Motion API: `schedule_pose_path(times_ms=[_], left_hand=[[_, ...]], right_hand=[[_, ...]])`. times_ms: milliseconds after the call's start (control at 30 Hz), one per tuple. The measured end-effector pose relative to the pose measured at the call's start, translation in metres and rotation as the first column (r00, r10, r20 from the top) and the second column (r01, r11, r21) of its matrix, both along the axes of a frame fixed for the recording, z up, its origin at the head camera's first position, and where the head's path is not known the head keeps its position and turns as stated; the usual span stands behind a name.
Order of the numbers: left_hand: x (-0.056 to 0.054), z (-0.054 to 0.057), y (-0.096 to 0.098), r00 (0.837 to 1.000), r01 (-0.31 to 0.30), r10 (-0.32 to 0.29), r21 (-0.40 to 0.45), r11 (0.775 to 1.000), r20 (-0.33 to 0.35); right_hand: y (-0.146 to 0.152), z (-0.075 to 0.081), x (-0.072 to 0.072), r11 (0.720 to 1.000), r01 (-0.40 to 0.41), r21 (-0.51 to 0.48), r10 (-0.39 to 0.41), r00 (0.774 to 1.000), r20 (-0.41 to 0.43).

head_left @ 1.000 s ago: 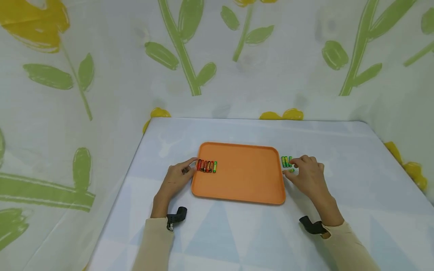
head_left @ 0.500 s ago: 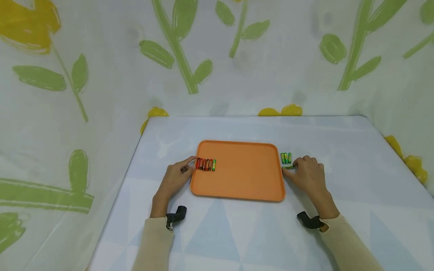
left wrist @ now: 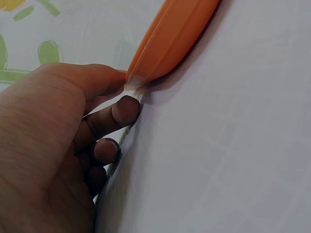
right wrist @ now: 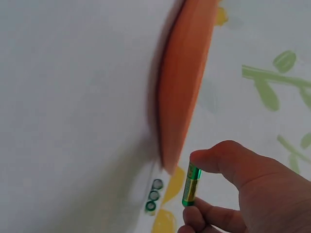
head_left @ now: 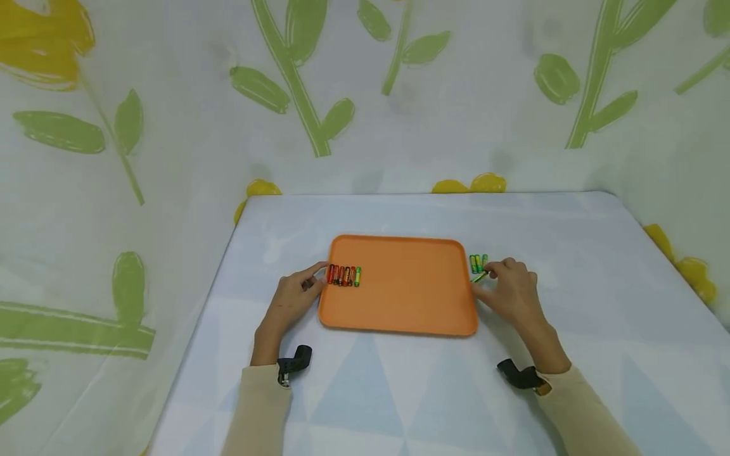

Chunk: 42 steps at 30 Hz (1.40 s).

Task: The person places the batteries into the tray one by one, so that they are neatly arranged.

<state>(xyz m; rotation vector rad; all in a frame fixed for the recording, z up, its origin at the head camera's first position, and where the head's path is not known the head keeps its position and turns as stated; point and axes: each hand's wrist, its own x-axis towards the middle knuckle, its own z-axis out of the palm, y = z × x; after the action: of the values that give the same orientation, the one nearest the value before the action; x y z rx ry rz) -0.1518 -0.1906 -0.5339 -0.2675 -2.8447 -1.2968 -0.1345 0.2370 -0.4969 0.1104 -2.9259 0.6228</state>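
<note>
An orange tray [head_left: 399, 304] lies on the table, bearing a row of several red-and-black batteries [head_left: 340, 275] and one green battery [head_left: 357, 277] by its left edge. My left hand [head_left: 293, 297] is at that edge, thumb and forefinger apart at the rim; in the left wrist view the thumb [left wrist: 104, 80] touches the tray while the other fingers curl loosely below. Beyond the tray's right edge, my right hand [head_left: 513, 294] pinches a green-and-gold battery [right wrist: 192, 185] endwise between thumb and fingertip. Three more green batteries [head_left: 478, 263] stand side by side just past it, their ends showing in the right wrist view.
The table [head_left: 365, 392] has a pale cloth with blue triangles. A white curtain [head_left: 188, 126] with green leaves and yellow flowers hangs behind and to the left. Black wrist cameras [head_left: 519, 373] sit on both wrists.
The battery in my right hand, flat crosswise earlier, has swung to a slant, its right end now higher in the head view. My left hand stays at the tray's edge; the head view has shifted slightly.
</note>
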Motion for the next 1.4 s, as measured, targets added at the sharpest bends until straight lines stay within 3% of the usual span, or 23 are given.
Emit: schedule_pose_path(times_ms=[367, 733, 967, 1267, 1400], left_hand=[[0.002, -0.001, -0.001, 1.0, -0.007, 0.007, 0.015, 1.0, 0.009], [-0.001, 0.006, 0.003, 0.999, 0.039, -0.038, 0.006, 0.999, -0.027], [-0.002, 0.005, -0.002, 0.999, 0.026, -0.027, -0.018, 0.999, -0.042], [-0.001, -0.002, -0.001, 1.0, 0.018, -0.019, -0.021, 1.0, -0.023], [0.001, -0.004, -0.002, 1.0, -0.007, 0.006, -0.027, 1.0, -0.012]], right_hand=[[-0.022, 0.016, 0.012, 0.976, -0.178, -0.121, 0.173, 0.983, -0.053], [-0.058, 0.02, 0.006, 0.912, -0.38, -0.152, 0.367, 0.924, -0.11], [-0.088, 0.019, -0.004, 0.886, -0.435, -0.159, 0.427, 0.9, -0.081], [-0.104, 0.02, -0.006, 0.882, -0.447, -0.149, 0.448, 0.894, -0.032], [-0.112, 0.023, -0.011, 0.871, -0.473, -0.132, 0.473, 0.88, -0.03]])
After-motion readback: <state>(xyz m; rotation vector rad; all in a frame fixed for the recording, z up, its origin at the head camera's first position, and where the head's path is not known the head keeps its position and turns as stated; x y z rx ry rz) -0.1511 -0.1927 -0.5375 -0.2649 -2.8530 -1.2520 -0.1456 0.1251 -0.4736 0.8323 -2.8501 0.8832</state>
